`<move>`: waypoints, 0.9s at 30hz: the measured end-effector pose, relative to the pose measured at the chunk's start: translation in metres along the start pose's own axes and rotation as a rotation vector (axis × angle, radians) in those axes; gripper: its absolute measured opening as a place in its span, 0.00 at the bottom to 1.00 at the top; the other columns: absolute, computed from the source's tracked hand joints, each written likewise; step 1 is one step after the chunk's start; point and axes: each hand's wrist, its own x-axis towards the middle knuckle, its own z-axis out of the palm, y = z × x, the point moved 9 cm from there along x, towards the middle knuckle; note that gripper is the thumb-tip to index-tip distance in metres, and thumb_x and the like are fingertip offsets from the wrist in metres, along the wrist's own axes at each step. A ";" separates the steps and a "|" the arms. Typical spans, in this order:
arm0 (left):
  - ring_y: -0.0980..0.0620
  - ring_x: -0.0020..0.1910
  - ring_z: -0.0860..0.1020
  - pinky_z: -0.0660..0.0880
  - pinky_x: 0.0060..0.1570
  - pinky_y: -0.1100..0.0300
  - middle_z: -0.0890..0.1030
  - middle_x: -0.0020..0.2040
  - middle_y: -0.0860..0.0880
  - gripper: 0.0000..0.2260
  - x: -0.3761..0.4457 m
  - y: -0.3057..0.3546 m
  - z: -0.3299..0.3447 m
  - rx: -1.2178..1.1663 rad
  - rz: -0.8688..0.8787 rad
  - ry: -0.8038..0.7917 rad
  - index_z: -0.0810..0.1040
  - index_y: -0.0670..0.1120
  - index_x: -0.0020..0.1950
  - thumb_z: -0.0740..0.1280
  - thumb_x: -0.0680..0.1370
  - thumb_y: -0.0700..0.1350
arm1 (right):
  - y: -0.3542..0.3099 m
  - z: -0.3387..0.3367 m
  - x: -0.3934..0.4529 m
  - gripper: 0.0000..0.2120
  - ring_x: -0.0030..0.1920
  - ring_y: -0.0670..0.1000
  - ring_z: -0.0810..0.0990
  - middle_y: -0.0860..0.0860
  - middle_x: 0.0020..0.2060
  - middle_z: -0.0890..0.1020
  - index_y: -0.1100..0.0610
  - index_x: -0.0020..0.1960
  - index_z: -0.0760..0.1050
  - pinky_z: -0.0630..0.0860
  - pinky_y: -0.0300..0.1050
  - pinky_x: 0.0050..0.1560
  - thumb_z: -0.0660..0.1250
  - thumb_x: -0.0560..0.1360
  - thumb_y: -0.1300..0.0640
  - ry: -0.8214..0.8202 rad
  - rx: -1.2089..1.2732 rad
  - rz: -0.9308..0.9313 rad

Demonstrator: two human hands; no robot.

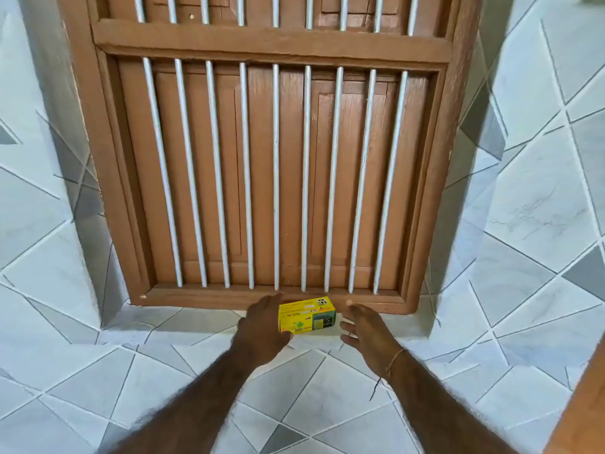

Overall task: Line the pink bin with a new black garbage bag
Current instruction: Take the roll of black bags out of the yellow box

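Observation:
A small yellow and green box of bin bags (307, 316) lies on the tiled ledge right below a brown wooden window. My left hand (264, 326) is at the box's left end, fingers stretched forward and covering that end; contact cannot be told. My right hand (363, 329) hovers just right of the box, fingers spread, a small gap between them and the box. Neither the pink bin nor a loose black bag is in view.
The brown window frame (271, 47) with white vertical bars (276, 178) rises directly behind the box. White and grey tiled walls (537, 198) flank the recess. The tiled ledge (294, 404) spreads toward me. A brown wooden edge (586, 407) shows at the lower right.

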 end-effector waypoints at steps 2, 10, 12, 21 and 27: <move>0.46 0.73 0.62 0.66 0.68 0.47 0.63 0.75 0.50 0.37 0.019 0.000 0.010 0.130 0.022 -0.069 0.57 0.50 0.76 0.71 0.72 0.52 | 0.004 0.003 0.017 0.08 0.57 0.55 0.73 0.47 0.46 0.77 0.51 0.47 0.72 0.70 0.56 0.65 0.58 0.82 0.51 0.021 -0.023 0.003; 0.45 0.70 0.65 0.69 0.65 0.45 0.65 0.72 0.48 0.30 0.055 -0.012 0.055 0.212 0.005 -0.155 0.59 0.49 0.74 0.67 0.74 0.48 | 0.012 -0.015 0.060 0.12 0.57 0.56 0.77 0.54 0.56 0.77 0.53 0.59 0.71 0.75 0.52 0.57 0.62 0.80 0.49 0.057 -0.064 0.027; 0.44 0.68 0.67 0.70 0.64 0.46 0.67 0.69 0.48 0.28 0.059 -0.011 0.058 0.134 0.059 -0.111 0.63 0.49 0.72 0.67 0.73 0.44 | 0.007 -0.022 0.067 0.13 0.58 0.57 0.77 0.55 0.60 0.77 0.55 0.61 0.71 0.75 0.52 0.57 0.63 0.79 0.50 0.049 -0.061 0.010; 0.54 0.67 0.66 0.68 0.68 0.56 0.68 0.68 0.55 0.31 0.047 0.024 0.041 -0.132 0.225 0.038 0.67 0.55 0.70 0.72 0.71 0.36 | 0.008 -0.022 0.064 0.15 0.56 0.55 0.82 0.57 0.58 0.82 0.56 0.62 0.75 0.80 0.53 0.53 0.67 0.77 0.52 -0.165 -0.066 -0.043; 0.57 0.67 0.67 0.65 0.66 0.66 0.69 0.67 0.57 0.31 0.036 0.034 0.027 -0.163 0.231 0.078 0.68 0.56 0.68 0.72 0.71 0.34 | 0.006 -0.028 0.051 0.13 0.57 0.59 0.82 0.61 0.60 0.81 0.59 0.62 0.76 0.79 0.58 0.58 0.61 0.80 0.57 -0.263 0.078 -0.064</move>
